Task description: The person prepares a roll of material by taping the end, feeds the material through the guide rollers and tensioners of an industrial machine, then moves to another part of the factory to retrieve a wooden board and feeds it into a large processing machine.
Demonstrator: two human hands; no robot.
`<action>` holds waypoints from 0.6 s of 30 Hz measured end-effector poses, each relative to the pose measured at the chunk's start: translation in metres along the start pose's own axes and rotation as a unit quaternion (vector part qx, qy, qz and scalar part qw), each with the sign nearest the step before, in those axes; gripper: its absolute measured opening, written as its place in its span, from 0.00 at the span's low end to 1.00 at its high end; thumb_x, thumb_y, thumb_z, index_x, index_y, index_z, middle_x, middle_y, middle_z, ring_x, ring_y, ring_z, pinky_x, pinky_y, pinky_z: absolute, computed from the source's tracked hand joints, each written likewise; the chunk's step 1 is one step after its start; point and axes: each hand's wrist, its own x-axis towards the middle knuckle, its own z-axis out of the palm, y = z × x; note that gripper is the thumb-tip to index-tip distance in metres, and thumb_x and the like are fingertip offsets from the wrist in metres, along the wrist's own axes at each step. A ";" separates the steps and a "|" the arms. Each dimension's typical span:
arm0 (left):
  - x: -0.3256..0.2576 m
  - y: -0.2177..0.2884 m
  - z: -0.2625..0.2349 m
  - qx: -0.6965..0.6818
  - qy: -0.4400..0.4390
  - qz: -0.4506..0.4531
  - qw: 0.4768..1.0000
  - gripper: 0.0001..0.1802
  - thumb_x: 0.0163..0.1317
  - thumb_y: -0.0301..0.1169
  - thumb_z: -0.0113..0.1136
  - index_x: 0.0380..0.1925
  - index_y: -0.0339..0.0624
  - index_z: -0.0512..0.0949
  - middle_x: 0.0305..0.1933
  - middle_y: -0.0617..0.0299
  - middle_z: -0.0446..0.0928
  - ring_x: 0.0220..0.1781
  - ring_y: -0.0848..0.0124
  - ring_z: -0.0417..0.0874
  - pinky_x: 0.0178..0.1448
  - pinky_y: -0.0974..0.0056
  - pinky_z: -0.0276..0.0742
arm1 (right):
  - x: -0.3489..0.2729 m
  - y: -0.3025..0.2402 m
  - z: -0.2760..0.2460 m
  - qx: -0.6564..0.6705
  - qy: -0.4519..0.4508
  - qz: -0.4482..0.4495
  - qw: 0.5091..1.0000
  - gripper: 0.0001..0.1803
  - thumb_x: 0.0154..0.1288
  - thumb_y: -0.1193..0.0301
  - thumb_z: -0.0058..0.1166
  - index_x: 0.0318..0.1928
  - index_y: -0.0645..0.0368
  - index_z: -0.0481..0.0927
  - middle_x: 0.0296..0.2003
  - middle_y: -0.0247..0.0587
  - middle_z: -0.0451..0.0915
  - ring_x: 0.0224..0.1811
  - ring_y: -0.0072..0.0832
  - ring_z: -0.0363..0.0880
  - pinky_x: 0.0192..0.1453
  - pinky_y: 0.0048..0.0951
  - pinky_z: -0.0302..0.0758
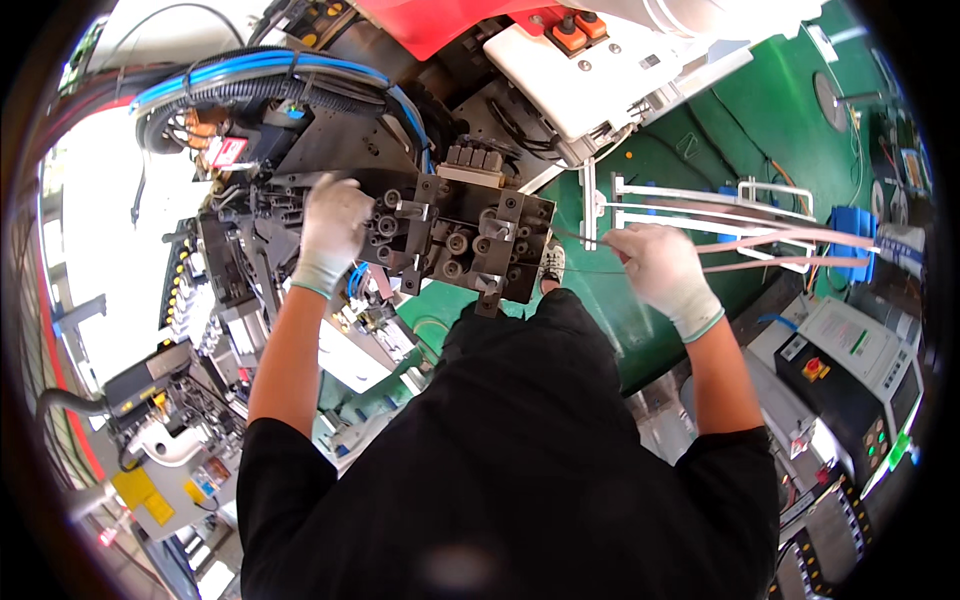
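Note:
A dark metal block with several rollers and clamp plates is mounted in front of me. My left hand, in a white glove with a green cuff, is at the block's left end. Its fingers are curled, and whatever is in them is hidden. To the right of the block, my gloved right hand is closed on a thin metal strip that runs to the rollers. Below it, a second thin strip also reaches the block. Beyond my right hand, two pinkish strips stretch toward a blue holder.
White guide rails stand along the strips over the green floor. A white box with orange buttons is at the upper right. Blue and black cables arch at the upper left. A control panel stands at right.

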 end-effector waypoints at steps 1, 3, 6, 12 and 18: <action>0.000 0.004 0.006 -0.018 0.006 0.006 1.000 0.17 0.44 0.20 0.63 0.37 0.47 0.79 0.44 0.61 0.81 0.59 0.57 0.80 0.75 0.44 0.64 | 0.001 0.002 -0.002 0.014 0.009 -0.005 1.000 0.10 0.58 0.77 0.53 0.38 0.50 0.83 0.29 0.40 0.80 0.36 0.43 0.82 0.44 0.46 0.78; -0.006 -0.003 0.000 0.014 -0.018 0.012 1.000 0.18 0.45 0.21 0.64 0.40 0.46 0.79 0.47 0.61 0.80 0.61 0.58 0.79 0.77 0.44 0.61 | 0.001 -0.001 -0.001 -0.007 0.012 0.011 1.000 0.10 0.57 0.77 0.54 0.38 0.51 0.84 0.28 0.39 0.80 0.36 0.43 0.83 0.43 0.45 0.78; -0.005 -0.007 -0.008 0.030 -0.012 0.059 0.998 0.19 0.52 0.25 0.66 0.46 0.47 0.80 0.50 0.63 0.80 0.63 0.60 0.78 0.78 0.45 0.59 | -0.010 0.003 0.000 -0.020 0.032 0.005 0.999 0.10 0.58 0.77 0.55 0.40 0.52 0.84 0.29 0.39 0.81 0.35 0.42 0.83 0.42 0.44 0.78; 0.001 -0.025 -0.009 0.004 -0.033 0.007 0.999 0.10 0.55 0.27 0.67 0.38 0.49 0.81 0.47 0.66 0.82 0.63 0.59 0.77 0.77 0.45 0.61 | -0.003 -0.011 0.012 0.035 0.156 0.046 0.986 0.10 0.62 0.75 0.59 0.44 0.53 0.86 0.34 0.41 0.84 0.40 0.43 0.82 0.44 0.44 0.78; 0.000 -0.003 -0.016 -0.037 0.005 0.017 0.999 0.12 0.59 0.26 0.63 0.44 0.45 0.83 0.54 0.62 0.83 0.64 0.58 0.78 0.76 0.48 0.63 | 0.030 -0.041 0.032 0.125 0.076 0.073 0.987 0.09 0.60 0.73 0.62 0.42 0.52 0.85 0.35 0.41 0.82 0.41 0.43 0.82 0.46 0.43 0.78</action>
